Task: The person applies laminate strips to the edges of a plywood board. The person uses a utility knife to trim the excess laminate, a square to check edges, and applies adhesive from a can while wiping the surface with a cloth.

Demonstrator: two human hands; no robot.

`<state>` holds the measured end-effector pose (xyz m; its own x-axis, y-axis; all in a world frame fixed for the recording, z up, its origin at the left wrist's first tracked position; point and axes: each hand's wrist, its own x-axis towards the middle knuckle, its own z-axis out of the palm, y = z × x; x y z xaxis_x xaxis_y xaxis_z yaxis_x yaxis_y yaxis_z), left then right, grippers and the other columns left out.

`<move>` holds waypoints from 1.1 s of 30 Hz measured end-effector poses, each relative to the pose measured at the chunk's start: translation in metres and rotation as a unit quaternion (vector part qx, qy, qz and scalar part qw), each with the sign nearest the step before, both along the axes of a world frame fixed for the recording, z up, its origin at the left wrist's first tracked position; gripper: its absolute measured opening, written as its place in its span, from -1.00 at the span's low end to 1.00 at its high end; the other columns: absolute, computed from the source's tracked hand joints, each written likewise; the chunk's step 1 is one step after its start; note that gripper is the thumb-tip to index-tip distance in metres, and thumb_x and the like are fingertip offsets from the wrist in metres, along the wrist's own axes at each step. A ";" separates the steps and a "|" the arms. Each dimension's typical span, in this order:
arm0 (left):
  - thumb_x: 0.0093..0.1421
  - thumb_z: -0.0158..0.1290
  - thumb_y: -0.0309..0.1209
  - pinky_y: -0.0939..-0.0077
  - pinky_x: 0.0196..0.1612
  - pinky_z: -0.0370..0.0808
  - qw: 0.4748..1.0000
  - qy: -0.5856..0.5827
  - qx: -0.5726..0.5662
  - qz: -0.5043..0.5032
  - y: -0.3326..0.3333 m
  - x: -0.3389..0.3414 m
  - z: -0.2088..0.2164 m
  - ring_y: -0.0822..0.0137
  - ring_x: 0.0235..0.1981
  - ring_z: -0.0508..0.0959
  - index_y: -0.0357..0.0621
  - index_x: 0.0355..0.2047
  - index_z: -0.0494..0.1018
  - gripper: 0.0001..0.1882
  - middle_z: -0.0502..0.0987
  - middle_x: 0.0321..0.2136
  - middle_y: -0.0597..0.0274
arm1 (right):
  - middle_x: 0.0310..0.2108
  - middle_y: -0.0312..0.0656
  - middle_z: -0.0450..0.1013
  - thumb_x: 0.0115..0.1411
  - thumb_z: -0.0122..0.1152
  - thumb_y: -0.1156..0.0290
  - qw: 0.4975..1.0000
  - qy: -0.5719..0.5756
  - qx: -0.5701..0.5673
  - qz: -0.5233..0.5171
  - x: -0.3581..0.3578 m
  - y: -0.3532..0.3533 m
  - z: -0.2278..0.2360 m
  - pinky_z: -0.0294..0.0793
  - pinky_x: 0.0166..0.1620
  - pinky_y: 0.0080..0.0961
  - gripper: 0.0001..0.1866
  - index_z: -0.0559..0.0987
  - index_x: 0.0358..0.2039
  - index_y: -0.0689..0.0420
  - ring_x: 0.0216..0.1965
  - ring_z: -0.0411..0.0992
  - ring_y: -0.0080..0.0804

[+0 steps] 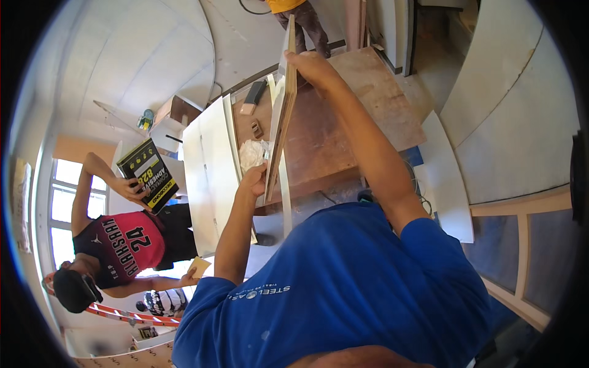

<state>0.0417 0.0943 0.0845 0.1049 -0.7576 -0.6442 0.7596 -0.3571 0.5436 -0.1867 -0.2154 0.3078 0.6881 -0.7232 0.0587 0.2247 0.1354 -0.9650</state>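
A long thin wooden board [283, 104] stands on its edge over a brown workbench [356, 122]. My left hand [254, 182] grips the board's near end. My right hand [311, 66] is closed over its top edge near the far end. Both of my forearms reach up from my blue shirt. The board's face is turned edge-on, so little of it shows.
White panels [208, 159] lie left of the bench, beside a crumpled plastic bag [252, 153] and a small block [252, 98]. At the left a person in a red jersey holds a black and yellow container [147, 175]. Another person stands at the top [300, 15]. An orange ladder [123, 314] lies lower left.
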 end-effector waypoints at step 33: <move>0.49 -0.05 -0.16 0.39 -0.56 0.40 0.998 -0.050 0.004 0.040 -0.044 0.003 0.043 0.32 -0.54 0.50 -0.14 -0.20 0.54 -0.68 0.56 -0.47 0.19 | -0.28 -0.14 0.54 0.24 0.13 0.14 0.992 -0.103 0.078 -0.010 0.020 -0.047 0.034 0.59 -0.30 0.01 -0.72 0.61 -0.23 0.07 -0.26 0.55 -0.19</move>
